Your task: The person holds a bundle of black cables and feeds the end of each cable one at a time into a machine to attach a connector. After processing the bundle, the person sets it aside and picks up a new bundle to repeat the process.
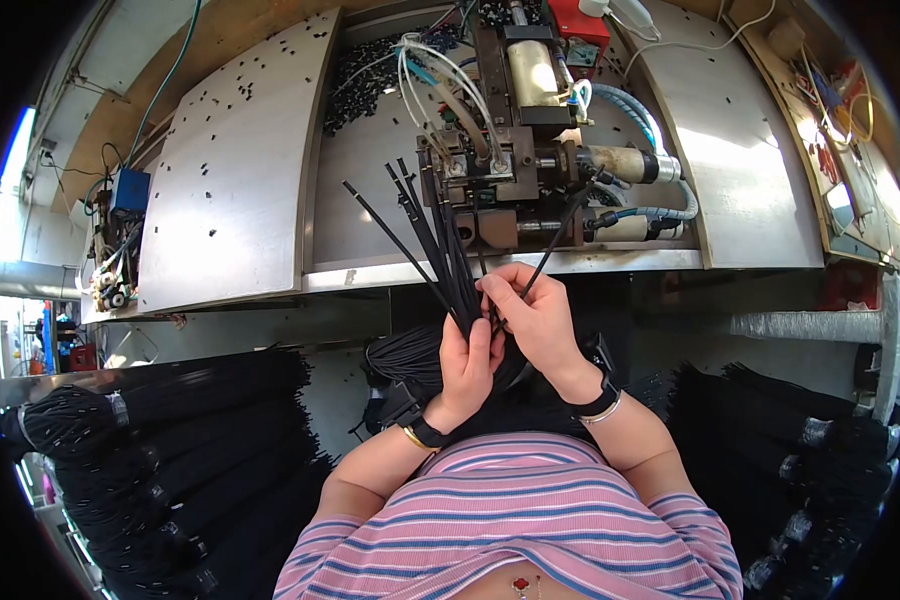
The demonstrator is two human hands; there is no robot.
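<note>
My left hand [466, 366] is closed around a bunch of thin black cords [451, 270], whose ends fan upward toward the machine [485, 180]. Just right of it, my right hand [537, 318] has its thumb and fingers pinched together on a black cord [554, 243] that slants up to the right. Both hands are close together, below the front edge of the metal bench. The lower parts of the cords are hidden behind my fingers.
Metal bench panels [240, 160] flank the machine, with small black bits scattered on the left one. Large bundles of black cords [170, 450] lie below at left and right [770, 470]. A blue box [130, 190] is at far left, a red box [577, 35] behind the machine.
</note>
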